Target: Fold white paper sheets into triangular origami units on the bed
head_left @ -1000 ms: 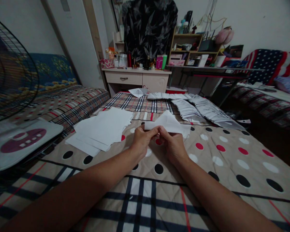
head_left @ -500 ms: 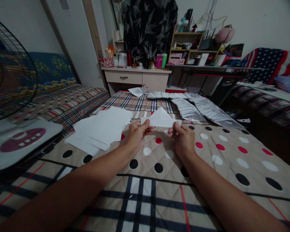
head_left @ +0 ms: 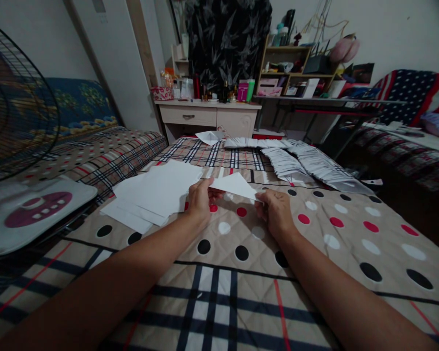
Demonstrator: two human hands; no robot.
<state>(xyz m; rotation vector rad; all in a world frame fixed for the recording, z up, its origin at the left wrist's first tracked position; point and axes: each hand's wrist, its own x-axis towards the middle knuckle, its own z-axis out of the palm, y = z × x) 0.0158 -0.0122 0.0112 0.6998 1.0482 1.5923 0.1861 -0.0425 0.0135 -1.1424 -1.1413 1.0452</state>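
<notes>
A folded white paper (head_left: pixel 234 185), triangular in outline, is held just above the quilt between both hands. My left hand (head_left: pixel 200 200) pinches its left corner. My right hand (head_left: pixel 275 213) pinches its right corner. To the left of my left hand lies a loose pile of flat white sheets (head_left: pixel 154 193). Beyond the hands, long rows of folded white papers (head_left: pixel 303 165) are fanned out across the bed.
The bed has a quilt (head_left: pixel 325 234) with dots and plaid. A fan (head_left: pixel 10 112) and its white base (head_left: pixel 32 209) stand at the left. A single folded paper (head_left: pixel 209 137) lies at the far end. A dresser (head_left: pixel 208 117) and cluttered shelves (head_left: pixel 296 73) stand behind.
My hands moved apart along the paper from its middle to its two corners. The paper has gone from upright to lying tilted and flatter, lower over the quilt.
</notes>
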